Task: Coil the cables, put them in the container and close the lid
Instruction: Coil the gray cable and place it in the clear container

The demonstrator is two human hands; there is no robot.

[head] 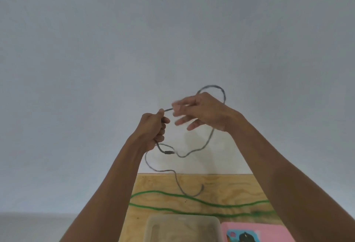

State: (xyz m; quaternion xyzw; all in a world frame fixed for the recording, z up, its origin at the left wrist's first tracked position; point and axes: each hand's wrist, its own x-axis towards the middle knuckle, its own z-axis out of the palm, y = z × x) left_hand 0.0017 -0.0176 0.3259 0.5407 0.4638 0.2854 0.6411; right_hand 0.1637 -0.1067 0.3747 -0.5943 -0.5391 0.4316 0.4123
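Note:
I hold a thin grey cable (pixel 208 142) up in the air in front of a pale wall. My left hand (pixel 153 128) grips a bunch of it in a fist, and loops with a plug hang below. My right hand (pixel 199 110), blurred by motion, pinches the cable between thumb and forefinger just right of the left hand, its other fingers spread. A loop arcs over the right hand. The cable's tail reaches down to the wooden table (pixel 221 184). A clear plastic container (pixel 182 228) stands at the bottom edge, and a pink lid (pixel 269 231) lies to its right.
A long green cable (pixel 192 199) lies stretched in two wavy lines across the table, between the wall and the container. The pink lid carries a coloured picture. Left of the table a grey floor shows.

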